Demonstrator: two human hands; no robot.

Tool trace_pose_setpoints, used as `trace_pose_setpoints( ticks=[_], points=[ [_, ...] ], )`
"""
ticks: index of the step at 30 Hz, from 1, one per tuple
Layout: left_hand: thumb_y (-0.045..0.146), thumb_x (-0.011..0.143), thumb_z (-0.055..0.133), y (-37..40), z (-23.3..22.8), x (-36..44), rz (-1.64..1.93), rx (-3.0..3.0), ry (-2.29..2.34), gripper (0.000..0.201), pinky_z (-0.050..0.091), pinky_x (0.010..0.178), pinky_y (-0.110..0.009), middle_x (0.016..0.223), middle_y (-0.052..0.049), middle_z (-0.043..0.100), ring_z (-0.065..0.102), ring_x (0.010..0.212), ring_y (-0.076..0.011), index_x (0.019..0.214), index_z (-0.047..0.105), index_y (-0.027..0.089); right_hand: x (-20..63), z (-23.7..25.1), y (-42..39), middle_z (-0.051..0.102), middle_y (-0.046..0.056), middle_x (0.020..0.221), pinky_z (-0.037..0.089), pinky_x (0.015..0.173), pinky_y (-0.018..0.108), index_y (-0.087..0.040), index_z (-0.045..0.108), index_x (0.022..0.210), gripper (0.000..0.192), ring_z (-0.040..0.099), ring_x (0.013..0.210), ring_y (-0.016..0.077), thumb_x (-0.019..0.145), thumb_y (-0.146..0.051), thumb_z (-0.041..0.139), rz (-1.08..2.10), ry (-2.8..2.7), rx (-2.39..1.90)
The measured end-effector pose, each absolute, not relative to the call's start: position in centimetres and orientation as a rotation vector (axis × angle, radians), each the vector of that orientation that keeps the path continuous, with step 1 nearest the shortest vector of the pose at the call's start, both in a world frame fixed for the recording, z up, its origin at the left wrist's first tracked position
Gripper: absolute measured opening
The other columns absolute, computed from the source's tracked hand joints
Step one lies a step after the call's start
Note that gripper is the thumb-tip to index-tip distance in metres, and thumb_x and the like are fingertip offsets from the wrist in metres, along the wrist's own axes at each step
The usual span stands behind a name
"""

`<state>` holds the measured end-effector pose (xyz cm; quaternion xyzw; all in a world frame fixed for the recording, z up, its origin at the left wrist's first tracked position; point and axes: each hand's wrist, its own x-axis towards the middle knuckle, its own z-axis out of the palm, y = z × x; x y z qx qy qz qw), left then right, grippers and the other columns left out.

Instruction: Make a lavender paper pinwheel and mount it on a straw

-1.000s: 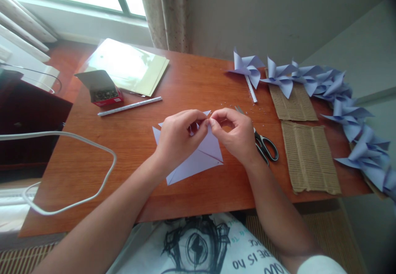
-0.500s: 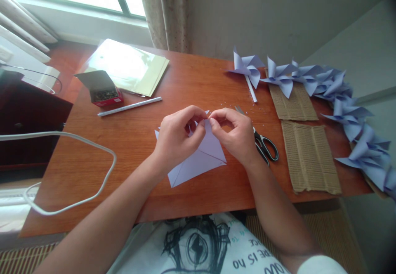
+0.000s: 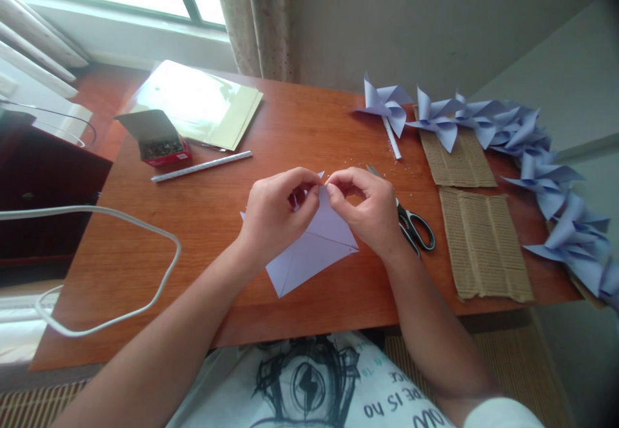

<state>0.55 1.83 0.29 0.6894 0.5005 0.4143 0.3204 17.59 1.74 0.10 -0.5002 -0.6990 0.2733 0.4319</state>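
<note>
A light purple square of paper with diagonal cuts lies on the wooden table in front of me. My left hand pinches folded corners of the paper at its centre. My right hand meets it fingertip to fingertip, pinching the same spot; whether it holds something small I cannot tell. Black-handled scissors lie just right of my right hand.
Several finished purple pinwheels line the right edge, over two corrugated cardboard pieces. A white paper stick, an open red box of pins, a plastic sleeve of paper and a white cable lie left.
The paper has turned a little counter-clockwise and shifted right under my hands; its lower corner moved right. Both hands stay pinched together at the centre.
</note>
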Motion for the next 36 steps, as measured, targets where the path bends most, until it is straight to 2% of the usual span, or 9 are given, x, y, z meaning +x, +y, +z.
trace_pose_setpoints(
  ticks=[18, 36],
  points=[
    [0.019, 0.084, 0.067, 2.16, 0.11, 0.56, 1.097, 1.604, 1.198, 0.006, 0.043, 0.055, -0.02, 0.068, 0.0, 0.067, 0.057, 0.06, -0.0098, 0.081, 0.07, 0.015, 17.56, 0.11, 1.72, 0.075, 0.002, 0.09, 0.059, 0.078, 0.031, -0.022, 0.071, 0.091, 0.005, 0.072, 0.086, 0.0176, 0.091, -0.022, 0.066, 0.853, -1.637, -1.234],
    [0.02, 0.085, 0.064, 1.85, -0.04, 0.51, 1.088, 1.846, 1.353, 0.011, 0.046, 0.057, -0.023, 0.068, -0.001, 0.07, 0.059, 0.058, -0.0114, 0.083, 0.074, 0.016, 17.32, -0.01, 1.63, 0.068, -0.001, 0.077, 0.052, 0.071, 0.029, -0.022, 0.066, 0.083, 0.01, 0.064, 0.071, 0.0141, 0.09, -0.015, 0.065, 0.429, -1.88, -1.196]
  ],
)
